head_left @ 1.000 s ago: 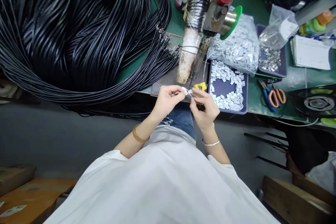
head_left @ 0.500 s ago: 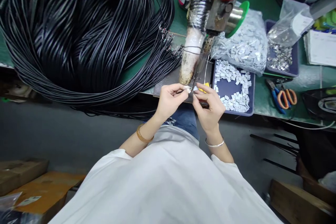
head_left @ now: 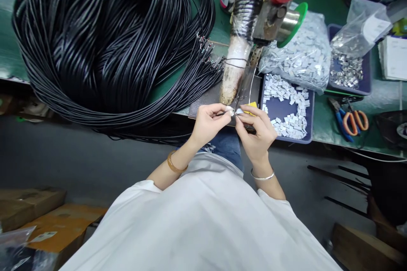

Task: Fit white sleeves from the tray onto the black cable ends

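Note:
My left hand (head_left: 209, 125) is closed in a pinch at the bench edge, on the end of a black cable (head_left: 220, 114). Just to its right, my right hand (head_left: 258, 130) pinches a small white piece (head_left: 239, 111), like those in the tray. The two sets of fingertips almost meet, and they hide whether the cable and the piece touch. Directly above them come down the soldering stand's metal bar (head_left: 243, 89) and a dirty, white-wrapped hose end (head_left: 229, 82). A silvery solder wire (head_left: 252, 82) runs down close to my right fingers.
Left lies a big coil of black cables (head_left: 104, 51). Right of my hands stand a blue tray (head_left: 276, 109) of white pieces, a bag (head_left: 295, 55) of more, and a tray (head_left: 365, 80) of metal parts. Pliers (head_left: 342, 120), scissors (head_left: 356, 120) and a solder spool (head_left: 291, 24) are nearby.
The whole view has shifted slightly, so everything sits a little farther right. My hands keep nearly the same pose, both still pinching at the same spot.

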`<state>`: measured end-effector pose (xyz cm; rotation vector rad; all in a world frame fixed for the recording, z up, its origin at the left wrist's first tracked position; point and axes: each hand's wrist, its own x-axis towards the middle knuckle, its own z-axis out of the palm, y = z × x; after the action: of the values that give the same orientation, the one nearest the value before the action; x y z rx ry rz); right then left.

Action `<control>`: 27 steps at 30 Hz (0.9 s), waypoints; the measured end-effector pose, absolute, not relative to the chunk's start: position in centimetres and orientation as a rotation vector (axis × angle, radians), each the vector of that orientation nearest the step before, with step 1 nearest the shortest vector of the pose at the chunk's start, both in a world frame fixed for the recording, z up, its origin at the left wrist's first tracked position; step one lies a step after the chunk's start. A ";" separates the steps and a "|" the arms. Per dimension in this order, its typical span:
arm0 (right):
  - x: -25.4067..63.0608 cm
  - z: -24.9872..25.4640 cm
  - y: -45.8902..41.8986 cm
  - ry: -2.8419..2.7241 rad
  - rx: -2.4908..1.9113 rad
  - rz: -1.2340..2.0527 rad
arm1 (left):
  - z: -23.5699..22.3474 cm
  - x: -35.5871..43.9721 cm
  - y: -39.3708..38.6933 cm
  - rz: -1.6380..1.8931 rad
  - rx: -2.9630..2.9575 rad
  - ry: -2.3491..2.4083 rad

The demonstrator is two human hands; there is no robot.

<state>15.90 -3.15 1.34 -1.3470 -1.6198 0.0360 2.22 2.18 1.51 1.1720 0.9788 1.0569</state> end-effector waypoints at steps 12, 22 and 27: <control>17.6 2.8 -4.7 -1.151 -1.350 0.294 | 1.3 2.1 1.7 0.999 1.139 0.976; 16.1 0.1 -4.2 -1.567 -1.395 0.108 | 0.8 2.1 1.4 1.022 1.278 0.963; 16.1 0.2 -3.5 -1.564 -1.378 0.070 | 0.9 2.4 1.7 1.049 1.241 0.957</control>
<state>16.11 -3.46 0.23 -1.3782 -1.5638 0.0697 2.42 1.68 0.87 1.2406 0.9570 1.0492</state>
